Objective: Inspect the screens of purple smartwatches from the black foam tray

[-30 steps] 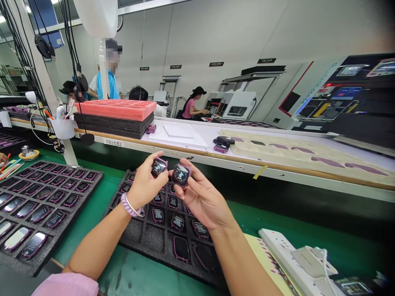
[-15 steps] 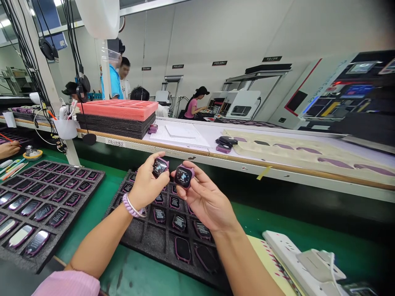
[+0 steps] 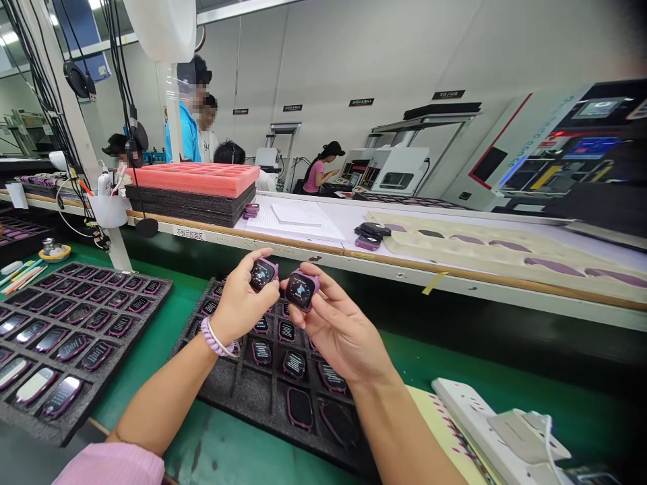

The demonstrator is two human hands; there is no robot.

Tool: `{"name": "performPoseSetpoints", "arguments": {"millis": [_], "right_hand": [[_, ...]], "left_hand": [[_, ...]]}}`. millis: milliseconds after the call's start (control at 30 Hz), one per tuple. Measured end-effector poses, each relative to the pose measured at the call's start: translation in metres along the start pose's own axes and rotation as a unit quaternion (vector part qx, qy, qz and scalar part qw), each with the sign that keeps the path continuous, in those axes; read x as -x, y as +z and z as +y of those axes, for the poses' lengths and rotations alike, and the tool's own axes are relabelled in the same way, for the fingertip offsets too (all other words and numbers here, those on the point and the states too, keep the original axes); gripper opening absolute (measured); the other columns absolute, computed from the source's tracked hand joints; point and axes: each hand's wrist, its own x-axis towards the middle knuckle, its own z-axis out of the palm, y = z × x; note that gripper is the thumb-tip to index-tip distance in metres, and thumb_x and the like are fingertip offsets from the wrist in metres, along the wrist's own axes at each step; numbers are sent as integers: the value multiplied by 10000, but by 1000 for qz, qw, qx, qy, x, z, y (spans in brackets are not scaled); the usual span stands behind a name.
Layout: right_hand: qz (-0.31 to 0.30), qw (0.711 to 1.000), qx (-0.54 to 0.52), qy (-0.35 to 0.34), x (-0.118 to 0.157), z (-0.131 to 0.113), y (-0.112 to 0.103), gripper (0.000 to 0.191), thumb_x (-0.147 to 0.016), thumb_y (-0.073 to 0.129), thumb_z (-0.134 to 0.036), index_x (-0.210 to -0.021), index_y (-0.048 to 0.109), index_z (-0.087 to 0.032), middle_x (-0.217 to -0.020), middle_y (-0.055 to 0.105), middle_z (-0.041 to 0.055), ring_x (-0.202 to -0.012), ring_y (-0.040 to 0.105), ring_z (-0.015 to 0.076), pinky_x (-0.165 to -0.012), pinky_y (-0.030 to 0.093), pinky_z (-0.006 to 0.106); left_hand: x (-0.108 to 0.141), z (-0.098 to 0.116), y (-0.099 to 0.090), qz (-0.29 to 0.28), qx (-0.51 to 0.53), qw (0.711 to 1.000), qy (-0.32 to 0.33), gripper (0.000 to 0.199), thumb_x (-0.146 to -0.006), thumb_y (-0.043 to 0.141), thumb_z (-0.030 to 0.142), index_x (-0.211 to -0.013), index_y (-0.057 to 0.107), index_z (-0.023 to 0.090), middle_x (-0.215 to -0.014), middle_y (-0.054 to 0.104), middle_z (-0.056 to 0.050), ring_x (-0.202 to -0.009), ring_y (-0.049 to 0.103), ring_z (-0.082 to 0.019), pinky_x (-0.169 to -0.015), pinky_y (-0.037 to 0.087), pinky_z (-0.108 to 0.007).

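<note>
My left hand point(image 3: 246, 296) is closed on a purple smartwatch body point(image 3: 263, 273), its screen lit with a dial. Close beside it, my right hand point(image 3: 336, 316) grips a second purple smartwatch body point(image 3: 300, 289) by its edges, also with a lit dial facing me. Neither watch shows a strap. Both hands are above a black foam tray point(image 3: 253, 391), whose compartments hold several more purple watch bodies, some showing text on screen. A few front compartments hold no watch. My forearms cover part of this tray.
Another foam tray point(image 3: 101, 387) full of watches lies to the left. A white power strip point(image 3: 465, 404) sits at right on the green mat. Across the back runs a shelf point(image 3: 313, 252) bearing red foam point(image 3: 197, 176), papers point(image 3: 298, 219) and dark watch pieces point(image 3: 373, 232).
Both watches stay in my hands, barely moved. At the far left, a co-worker's hand has gone out of view. Behind the shelf, the people in the background have shifted slightly.
</note>
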Motion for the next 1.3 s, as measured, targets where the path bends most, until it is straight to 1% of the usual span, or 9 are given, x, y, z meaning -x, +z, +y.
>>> {"name": "performPoseSetpoints", "arguments": {"millis": [100,200,267,400,633,800,967,1133,1300], "right_hand": [[-2,1000,1,0,0,0,0,379,-847,848,-370,-1201,715,-351,-1053,683,29,-699,547,108,-665,490,210],[-1,1000,4,-4,0,1,1,358,-841,851,-372,-1175,724,-343,-1047,682,31,-693,542,110,-657,488,215],[2,1000,5,-7,0,1,1,345,-839,852,-371,-1160,730,-336,-1041,683,33,-690,541,112,-655,489,219],[8,1000,9,-5,0,1,1,371,-849,845,-376,-1194,710,-354,-1052,676,23,-699,550,109,-666,494,217],[5,1000,19,-9,0,3,1,350,-843,846,-395,-1165,716,-343,-1018,663,12,-703,556,108,-676,503,224],[6,1000,21,-8,1,3,1,360,-851,838,-393,-1182,704,-347,-1071,665,18,-706,557,111,-675,508,239],[8,1000,23,-9,1,3,2,351,-834,848,-395,-1154,717,-331,-964,636,5,-689,552,128,-660,506,263],[15,1000,23,-5,2,2,3,363,-831,847,-385,-1164,710,-335,-1007,634,18,-700,549,146,-661,503,288],[8,1000,18,-8,2,3,3,355,-828,852,-388,-1151,716,-334,-942,604,3,-700,552,137,-657,501,274]], "left_hand": [[0,1,0,-1,6,1000,2,538,-759,591,191,-1292,553,126,-977,650,-41,-824,586,-130,-789,479,-239],[0,1,0,0,-12,1000,3,528,-751,591,179,-1277,567,133,-918,644,-23,-736,549,-113,-712,457,-227],[0,0,0,3,-13,1000,2,525,-749,590,176,-1273,570,137,-906,639,-18,-717,537,-109,-692,449,-224],[0,1,0,3,3,1000,4,526,-748,594,175,-1272,569,132,-959,638,-32,-795,566,-120,-751,469,-226],[0,2,0,2,-6,1000,-4,527,-754,590,170,-1279,568,134,-900,624,-17,-749,539,-111,-725,462,-225],[0,0,1,-3,19,1000,-11,533,-762,595,189,-1290,553,139,-916,628,-24,-768,556,-120,-717,473,-228],[0,1,1,-9,8,1000,-10,517,-765,619,199,-1276,564,144,-933,643,-28,-768,571,-123,-749,482,-243],[1,3,0,-11,24,1000,-15,517,-768,629,202,-1278,562,146,-921,642,-26,-783,576,-122,-758,486,-233],[0,3,1,-14,22,1000,-11,518,-773,664,223,-1276,564,147,-942,650,-34,-788,584,-125,-754,488,-235]]}}
